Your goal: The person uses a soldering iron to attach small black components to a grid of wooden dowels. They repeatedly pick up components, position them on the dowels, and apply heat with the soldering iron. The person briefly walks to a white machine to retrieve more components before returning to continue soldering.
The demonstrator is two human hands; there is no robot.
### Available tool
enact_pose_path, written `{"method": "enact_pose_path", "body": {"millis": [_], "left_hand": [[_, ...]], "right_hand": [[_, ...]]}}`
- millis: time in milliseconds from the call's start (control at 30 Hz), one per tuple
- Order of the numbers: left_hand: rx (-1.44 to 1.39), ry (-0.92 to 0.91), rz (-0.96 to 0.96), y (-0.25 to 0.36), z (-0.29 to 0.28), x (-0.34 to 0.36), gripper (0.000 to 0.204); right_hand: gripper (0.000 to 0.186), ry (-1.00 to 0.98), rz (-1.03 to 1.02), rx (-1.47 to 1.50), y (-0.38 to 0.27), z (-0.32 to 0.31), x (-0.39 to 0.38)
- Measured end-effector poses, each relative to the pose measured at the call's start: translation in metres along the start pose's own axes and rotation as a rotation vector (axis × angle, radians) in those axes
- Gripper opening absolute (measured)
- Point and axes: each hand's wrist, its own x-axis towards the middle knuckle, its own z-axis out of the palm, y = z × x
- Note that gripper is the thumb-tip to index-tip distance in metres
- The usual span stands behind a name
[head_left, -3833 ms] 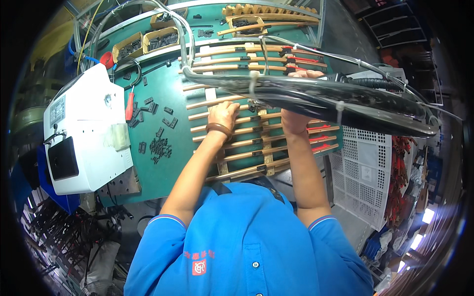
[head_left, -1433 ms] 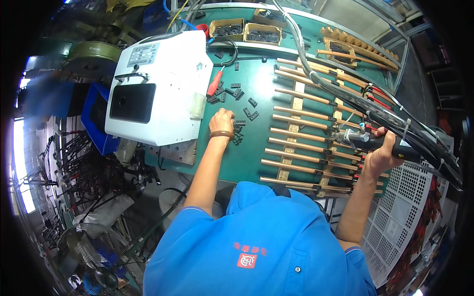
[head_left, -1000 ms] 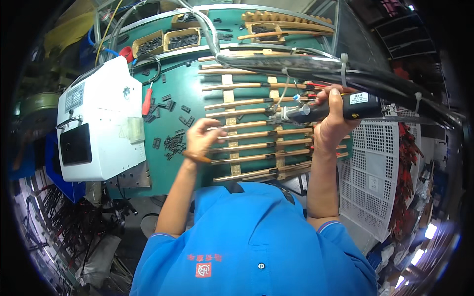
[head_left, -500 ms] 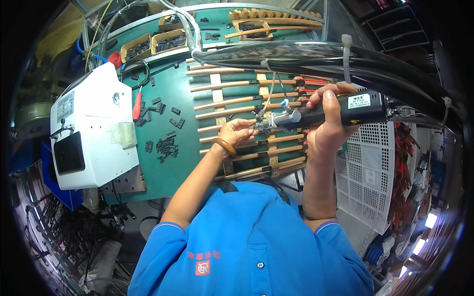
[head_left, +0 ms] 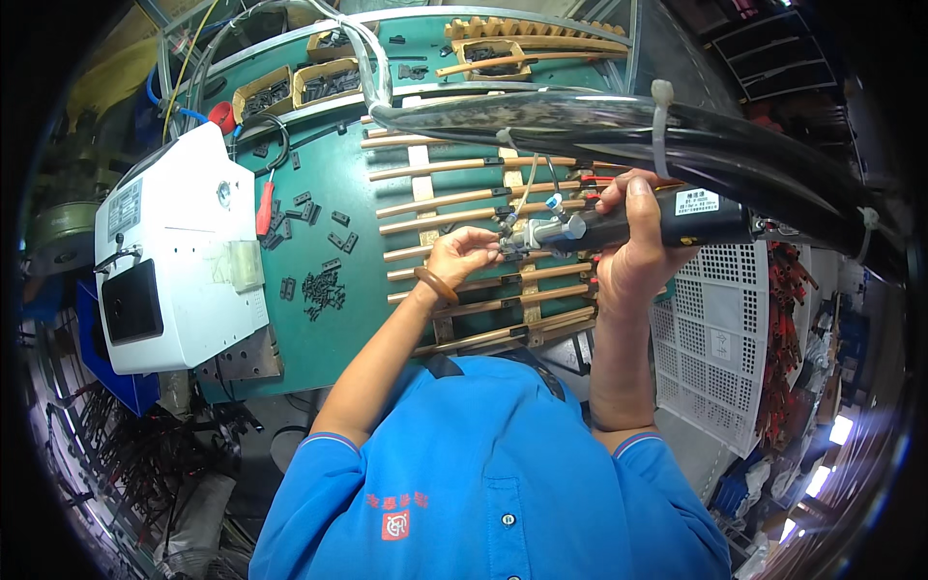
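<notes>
My right hand [head_left: 633,232] is wrapped round a black power screwdriver [head_left: 710,220], held nearly level. Its silver metal nose [head_left: 556,232], with thin air lines attached, points left. At the tip of that nose, my left hand [head_left: 459,259] has thumb and fingers pinched together; whatever lies between them is too small to make out. Under both hands, a row of copper-coloured rods [head_left: 411,225] rests across pale slotted supports [head_left: 418,164]. Small black clips [head_left: 505,211] sit along the rods, and red parts show near their right ends.
Thick black hoses [head_left: 580,116] arch over the work. A white machine [head_left: 184,261] stands at left beside a red-handled screwdriver [head_left: 264,208]. Loose black parts [head_left: 324,290] lie on the green table [head_left: 329,184]. Boxes [head_left: 324,85] stand behind, a white perforated crate [head_left: 710,338] at right.
The view has shifted slightly. The screwdriver and the hoses over it sit a little differently, while both hands keep their grip at the same rods.
</notes>
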Motion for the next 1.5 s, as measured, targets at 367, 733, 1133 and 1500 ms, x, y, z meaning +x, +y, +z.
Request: {"method": "enact_pose_path", "body": {"millis": [367,733,1133,1500], "left_hand": [[-0.374,-0.045,-0.144,-0.014,-0.006,-0.001,0.033],[0.460,0.481,0.163,0.032,-0.008,0.018,0.013],[1.383,0.219,0.417,0.023,-0.008,0.091,0.021],[1.442,0.321,0.547,0.020,-0.006,0.088,0.017]], "right_hand": [[0.015,0.116,-0.047,-0.022,0.015,-0.002,-0.007],[0.007,0.095,-0.139,0.088,0.015,0.020,0.036],[0.025,0.022,-0.451,-0.342,0.099,-0.005,0.061],[0.035,-0.155,-0.165,-0.379,0.120,-0.020,0.048]]}}
